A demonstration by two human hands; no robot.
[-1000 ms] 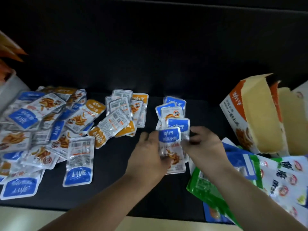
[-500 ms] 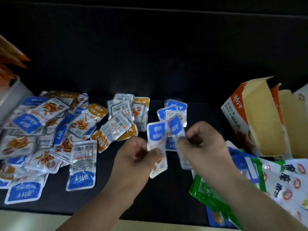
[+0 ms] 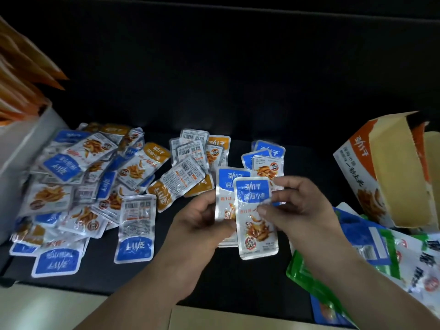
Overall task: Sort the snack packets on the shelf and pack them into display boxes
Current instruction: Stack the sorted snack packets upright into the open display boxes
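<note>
Dark shelf (image 3: 309,163) carries loose packets (image 3: 95,186). Left hand (image 3: 197,222) grips rear blue packet (image 3: 232,184); right hand (image 3: 302,206) pinches front blue packet (image 3: 254,232) (overlapping, apparently touching); display box (image 3: 371,172) at right.

We note held packets (image 3: 250,217): blue headers, silver bodies, orange print. Left of them, pile (image 3: 95,182) mixes blue, orange-yellow headers. Right of them, box (image 3: 357,177) orange-white, bag (image 3: 302,275) green.

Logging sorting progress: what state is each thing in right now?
Left hand, grips rear blue packet.
Right hand, pinches front blue packet.
Display box, open, tilted, no packets visible inside.
Left pile, mixed colours, unsorted.
Orange packets, small heap, mostly face down.
Blue stack, lying behind the hands.
Green bag, lying flat.
</note>
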